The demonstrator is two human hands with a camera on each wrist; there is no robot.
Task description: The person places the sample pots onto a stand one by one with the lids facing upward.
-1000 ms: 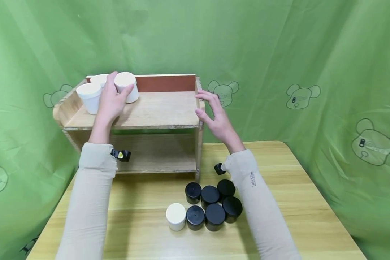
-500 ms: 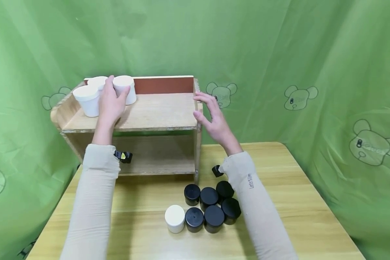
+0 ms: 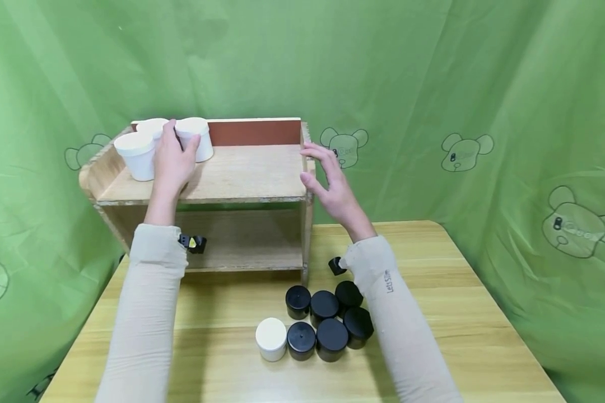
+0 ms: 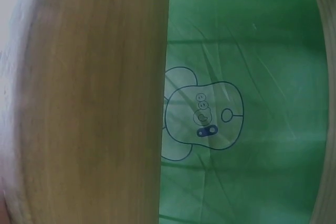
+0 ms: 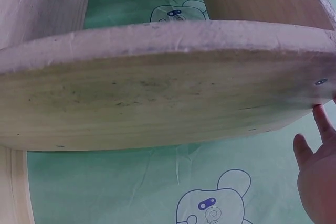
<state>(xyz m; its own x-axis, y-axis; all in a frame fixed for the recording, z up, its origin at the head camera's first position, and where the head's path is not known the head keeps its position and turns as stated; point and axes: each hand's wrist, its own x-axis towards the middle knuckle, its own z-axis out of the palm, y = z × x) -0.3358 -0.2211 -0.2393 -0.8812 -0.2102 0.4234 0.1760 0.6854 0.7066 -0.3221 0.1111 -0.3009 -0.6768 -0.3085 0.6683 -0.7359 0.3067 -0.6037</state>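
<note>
My left hand (image 3: 173, 162) is at a white jar (image 3: 204, 146) on the upper board of a wooden shelf (image 3: 252, 173). Its thumb lies across the jar's front and its fingers along the left side, with a narrow dark gap between hand and jar. Two more white jars, one in front (image 3: 138, 162) and one behind (image 3: 151, 126), stand left of that hand. My right hand (image 3: 335, 187), fingers spread and slightly bent, touches the shelf's right side panel; the right wrist view shows a fingertip (image 5: 321, 119) at the panel's edge. Shelf boards fill most of the left wrist view, which hides the hand's work.
On the table (image 3: 433, 313), in front of the shelf, one white jar (image 3: 271, 338) stands beside a cluster of several black jars (image 3: 331, 338). The shelf's lower board (image 3: 242, 240) lies under the upper one. Green cloth (image 3: 408, 73) hangs behind and at both sides.
The head view has shifted slightly. The jar at my left hand has settled onto the upper board, and a dark gap now shows beside the fingers. My right hand stays at the side panel.
</note>
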